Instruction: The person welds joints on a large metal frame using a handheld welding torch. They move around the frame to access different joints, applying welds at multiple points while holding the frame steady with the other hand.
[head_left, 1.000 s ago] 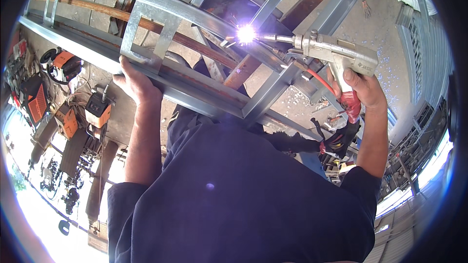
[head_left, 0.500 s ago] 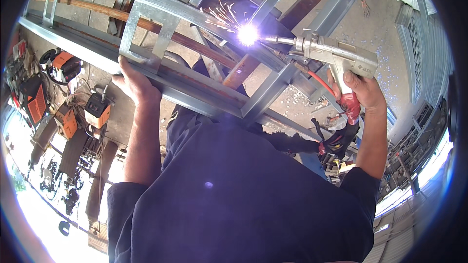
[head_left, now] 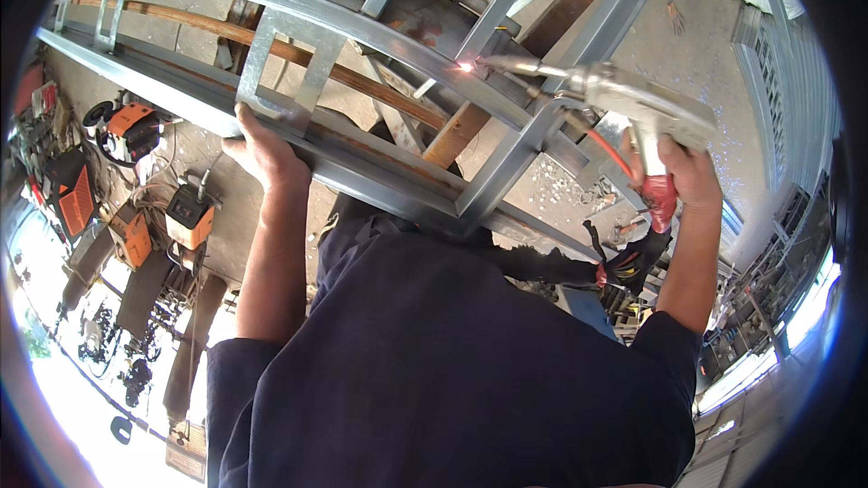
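My left hand (head_left: 271,155) grips the near rail of a grey metal frame (head_left: 384,188), its thumb up against the rail beside a short cross strap. In my right hand (head_left: 692,176) is a silver welding gun (head_left: 637,104) with red wrapping at the base of its grip. The gun's body is slightly blurred, and its nozzle points left. Just off the tip, a small red-hot weld spot (head_left: 467,66) glows where an upright bar meets the frame's curved inner rail (head_left: 362,29). A thick black cable sleeve (head_left: 637,262) runs from below the grip toward my body.
Rusty steel beams (head_left: 579,0) lie beneath the frame. Orange-and-black machines (head_left: 190,217) stand on the floor at left, with cables around them. Long metal profiles (head_left: 796,108) are stacked at right. Small bright scraps (head_left: 565,185) litter the concrete floor.
The bright arc and flying sparks have died down to a small red glow. The welding gun has shifted slightly right, its nozzle tip drawing away from the joint. My left hand still grips the rail.
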The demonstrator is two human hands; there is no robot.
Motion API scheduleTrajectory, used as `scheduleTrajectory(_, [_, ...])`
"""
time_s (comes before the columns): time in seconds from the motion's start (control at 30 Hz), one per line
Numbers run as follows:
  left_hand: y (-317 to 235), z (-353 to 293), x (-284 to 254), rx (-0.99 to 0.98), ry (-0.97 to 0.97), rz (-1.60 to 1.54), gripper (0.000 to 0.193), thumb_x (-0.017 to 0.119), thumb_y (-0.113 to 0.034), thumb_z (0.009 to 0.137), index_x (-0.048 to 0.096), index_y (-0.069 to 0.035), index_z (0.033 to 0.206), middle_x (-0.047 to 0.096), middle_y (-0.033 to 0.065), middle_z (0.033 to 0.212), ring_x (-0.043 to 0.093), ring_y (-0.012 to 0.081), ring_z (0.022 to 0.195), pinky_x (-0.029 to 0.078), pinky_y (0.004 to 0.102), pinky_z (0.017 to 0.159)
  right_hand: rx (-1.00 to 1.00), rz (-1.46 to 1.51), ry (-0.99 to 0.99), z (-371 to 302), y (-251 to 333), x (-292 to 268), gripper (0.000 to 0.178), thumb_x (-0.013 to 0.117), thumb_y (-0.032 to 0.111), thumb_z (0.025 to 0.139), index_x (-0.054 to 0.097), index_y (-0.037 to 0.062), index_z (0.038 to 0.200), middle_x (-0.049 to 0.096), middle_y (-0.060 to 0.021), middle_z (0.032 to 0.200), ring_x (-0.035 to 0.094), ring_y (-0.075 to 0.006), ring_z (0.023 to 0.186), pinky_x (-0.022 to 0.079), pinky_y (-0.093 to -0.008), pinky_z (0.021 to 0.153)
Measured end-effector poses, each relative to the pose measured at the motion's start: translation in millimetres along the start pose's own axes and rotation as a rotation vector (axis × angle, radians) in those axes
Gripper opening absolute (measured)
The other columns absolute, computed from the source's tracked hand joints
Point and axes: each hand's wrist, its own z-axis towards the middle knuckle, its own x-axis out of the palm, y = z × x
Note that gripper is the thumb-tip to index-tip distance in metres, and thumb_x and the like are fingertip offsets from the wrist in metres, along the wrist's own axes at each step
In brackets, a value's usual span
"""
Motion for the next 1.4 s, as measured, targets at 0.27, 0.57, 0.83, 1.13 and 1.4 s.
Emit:
scheduleTrajectory(0.27, [-5,-6,6,0.111,-0.011,0.026,0.071,0.066,-0.039,0.1,0.031,0.002,0.147,0.045,0.0244,0.145,0.055,0.0342,0.126,0.058,0.0483,0.099,-0.207,-0.016,-0.294,-60,29,32,0.065,0.074,0.055,0.09,0.064,-0.0062,0.108,0.064,-0.0105,0.074,0.061,-0.0155,0.058,0.05,-0.0288,0.053])
scheduleTrajectory(0.57, [-2,-1,-2,0.124,0.044,0.026,0.067,0.065,-0.035,0.102,0.033,0.004,0.147,0.047,0.0238,0.146,0.054,0.0319,0.128,0.046,0.0455,0.11,-0.043,0.098,-0.652,-132,-6,129,0.06,0.076,0.047,0.09,0.062,-0.0019,0.121,0.069,-0.011,0.093,0.062,-0.0149,0.059,0.052,-0.0295,0.053])
scheduleTrajectory(0.83, [-21,28,-59,-0.097,0.466,0.235,0.072,0.065,-0.041,0.102,0.034,0.001,0.152,0.05,0.0191,0.147,0.058,0.0269,0.125,0.05,0.0407,0.101,-0.011,0.189,-0.82,-142,-19,224,0.035,0.073,0.025,0.096,0.064,-0.0025,0.116,0.068,-0.0105,0.092,0.065,-0.0139,0.066,0.053,-0.0286,0.061])
scheduleTrajectory(1.13, [-100,92,-69,0.995,1.171,0.771,0.027,0.07,-0.02,0.095,0.069,-0.003,0.116,0.071,0.0136,0.098,0.069,0.0331,0.09,0.053,0.0402,0.081,-0.01,-0.001,-0.68,-96,91,266,0.048,0.081,0.016,0.087,0.064,-0.0027,0.127,0.071,-0.0111,0.097,0.066,-0.0142,0.073,0.055,-0.0277,0.065])
scheduleTrajectory(1.4, [-86,126,-17,1.524,0.864,0.675,0.044,0.064,-0.035,0.099,0.064,-0.003,0.129,0.063,0.0161,0.128,0.059,0.0364,0.121,0.041,0.0498,0.107,0.328,-0.214,-0.465,-23,156,210,0.052,0.087,0.022,0.079,0.069,-0.0012,0.122,0.074,-0.012,0.098,0.071,-0.0169,0.078,0.059,-0.0298,0.065])
